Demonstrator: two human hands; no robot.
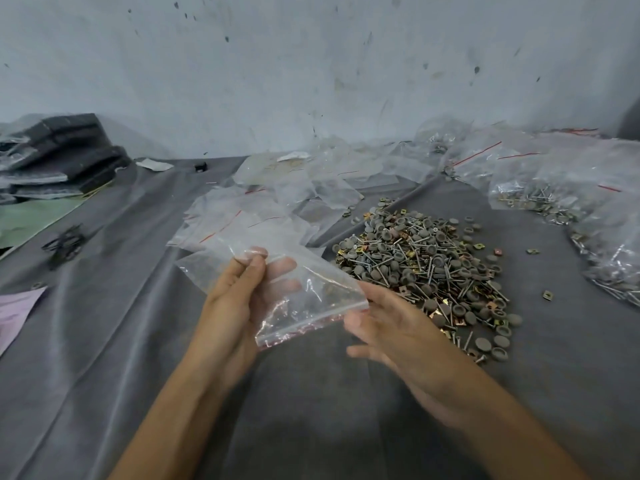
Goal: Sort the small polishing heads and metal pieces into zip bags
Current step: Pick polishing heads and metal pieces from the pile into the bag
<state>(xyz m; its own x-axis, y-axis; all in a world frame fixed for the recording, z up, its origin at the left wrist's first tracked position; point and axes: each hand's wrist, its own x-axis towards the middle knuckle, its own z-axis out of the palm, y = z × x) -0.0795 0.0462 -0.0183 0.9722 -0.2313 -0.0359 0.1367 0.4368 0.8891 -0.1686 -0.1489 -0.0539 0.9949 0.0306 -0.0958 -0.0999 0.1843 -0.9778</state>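
The grey cloth [304,410] lies bare and creased between and in front of the two forearms, and wide to the left of them. At its left edge lies a pink sheet [17,306].

Above this bare stretch the left hand [239,299] grips a clear zip bag [311,292], thumb on the near face and fingers showing through the plastic behind. The bag hangs slanted, its red zip strip along the lower edge, and looks empty. The right hand [391,327] is blurred, its fingers spread at the bag's zip corner. Whether it pinches the bag or only touches it cannot be told.

Just beyond the right hand the loose pile [429,271] rests on the cloth: grey round polishing heads, thin metal pins and brass-coloured square pieces, all mixed. Strays lie scattered around its rim, a few well out to the right.

Beyond the left hand lies a heap of empty zip bags [277,202], flat and overlapping, touching the pile's far left side. Left of it, apart on the cloth, sits a small black tangle [64,242].

At the right edge, filled bags [540,195] hold pins, grey heads and brass pieces. A strip of bare cloth runs between them and the pile.

Farther back more clear bags [450,147] crowd the foot of the stained wall [311,64]. At far left a stack of dark pads [59,157] in plastic stands beside a green sheet [34,216]
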